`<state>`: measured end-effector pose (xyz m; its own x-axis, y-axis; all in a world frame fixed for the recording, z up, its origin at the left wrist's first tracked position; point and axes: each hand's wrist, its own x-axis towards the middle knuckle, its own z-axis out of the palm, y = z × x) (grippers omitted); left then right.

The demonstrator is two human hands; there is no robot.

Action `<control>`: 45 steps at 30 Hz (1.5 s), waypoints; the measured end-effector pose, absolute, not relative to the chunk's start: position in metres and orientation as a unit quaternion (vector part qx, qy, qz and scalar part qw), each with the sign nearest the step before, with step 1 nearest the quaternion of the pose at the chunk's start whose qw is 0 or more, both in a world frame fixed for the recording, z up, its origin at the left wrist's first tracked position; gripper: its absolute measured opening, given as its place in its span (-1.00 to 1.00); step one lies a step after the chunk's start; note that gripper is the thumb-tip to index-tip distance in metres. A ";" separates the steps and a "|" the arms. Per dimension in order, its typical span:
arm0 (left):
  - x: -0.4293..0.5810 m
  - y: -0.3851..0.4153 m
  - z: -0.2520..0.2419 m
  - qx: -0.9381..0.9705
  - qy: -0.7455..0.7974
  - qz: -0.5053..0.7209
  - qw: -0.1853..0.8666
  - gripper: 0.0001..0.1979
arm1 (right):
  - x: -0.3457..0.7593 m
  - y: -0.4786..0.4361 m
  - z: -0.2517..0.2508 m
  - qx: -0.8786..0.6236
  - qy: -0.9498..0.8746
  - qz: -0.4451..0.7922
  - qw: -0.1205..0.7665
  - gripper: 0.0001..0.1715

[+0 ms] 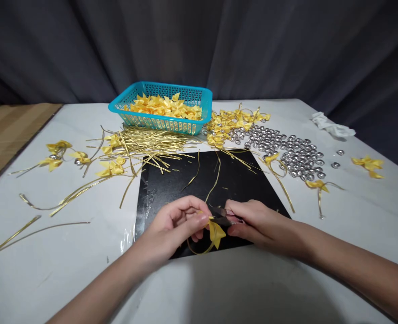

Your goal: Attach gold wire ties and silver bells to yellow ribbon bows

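Over the black mat (pixel 252 180), my left hand (pixel 185 220) pinches a yellow ribbon flower (pixel 216 235), its petals showing to the right of the thumb. A loop of gold cord hangs from the flower below my fingers. My right hand (pixel 252 220) is closed around a pair of pliers (pixel 222 217) with dark jaws and a pinkish handle. The jaws meet the flower close to my left fingertips. Whether they grip the ribbon or the cord, I cannot tell. Thin gold strands lie on the mat just beyond my hands.
A turquoise basket (pixel 160 118) of yellow ribbon pieces stands at the back. Cut gold cords (pixel 154 140) lie in front of it. Silver beads (pixel 293 153) spread to the right, near more ribbon flowers (pixel 234 120). A crumpled white tissue (pixel 333 126) lies at the far right.
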<state>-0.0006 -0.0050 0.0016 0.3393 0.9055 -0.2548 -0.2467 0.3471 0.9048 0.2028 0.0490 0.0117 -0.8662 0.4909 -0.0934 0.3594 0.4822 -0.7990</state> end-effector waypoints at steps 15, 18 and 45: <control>0.002 -0.004 0.004 0.413 0.424 0.382 0.710 -0.87 | 0.198 0.045 0.013 -0.229 -0.849 0.469 0.086 -0.65; 0.002 -0.004 0.003 0.419 0.419 0.386 0.707 -0.88 | 0.198 0.045 0.013 -0.232 -0.849 0.467 0.087 -0.66; 0.002 -0.003 0.004 0.428 0.427 0.386 0.697 -0.86 | 0.197 0.045 0.016 -0.233 -0.851 0.463 0.085 -0.67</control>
